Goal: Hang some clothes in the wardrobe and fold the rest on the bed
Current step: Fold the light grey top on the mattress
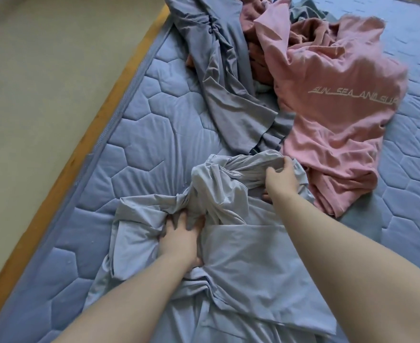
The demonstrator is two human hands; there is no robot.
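— Bed [142, 107] as the holder of everything, then? Carrying what?
— Quilted blue mattress, wooden frame edge [80, 134] along its left side, pale floor [43, 70] beyond that. Loaded with loose clothes: light grey garment [241, 256] crumpled at the near end, spread toward the camera; pink T-shirt [327, 115] with pale lettering just beyond it to the right, touching the grey cloth; grey-blue garment [228, 82] stretched in a long twisted strip up the middle, its lower end against the pink side; rust-brown garment [303, 33] bunched at the far end, partly under the pink one
— And the hands?
— Both on the light grey garment. Left hand [179, 241] low and central, forearm reaching in from the lower left, palm down, fingers [183, 219] spread and dug into a bunch of folds, tips hidden in cloth, gripping that bunch. Right hand [282, 177] farther out, arm stretched in from the lower right, wrist bent downward, fingers curled over the top edge of a raised ridge of fabric, thumb underneath, pinching it
— Lifted off the mattress anywhere?
— Only that ridge under the right hand, raised a little; everything else lying flat or heaped on the bed
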